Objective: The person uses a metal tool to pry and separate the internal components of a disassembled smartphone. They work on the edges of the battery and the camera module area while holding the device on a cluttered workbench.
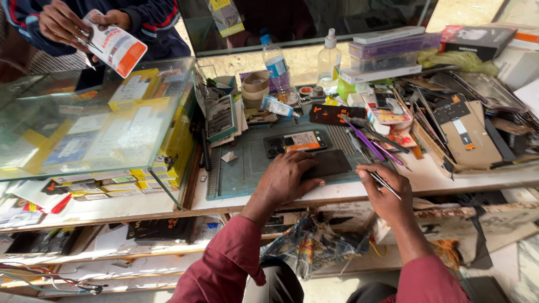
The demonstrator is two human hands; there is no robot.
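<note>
Pressing: left hand (285,178) lies flat, fingers together, on a dark phone (327,164) on the green work mat (247,163).
Right hand: right hand (383,188) pinches thin tweezers (384,182), fingers closed around them, tip just beside the dark phone's right edge.
Beyond the fingertips: second phone (296,141) with an orange sticker, purple tools (368,143), a water bottle (276,67).
Left of the knuckles: glass case (84,118); another person's hands (67,25) hold a white and orange packet (115,47) above it.
Edges: bench edge (337,193) runs under both wrists.
Open room: bare mat left of the left hand.
</note>
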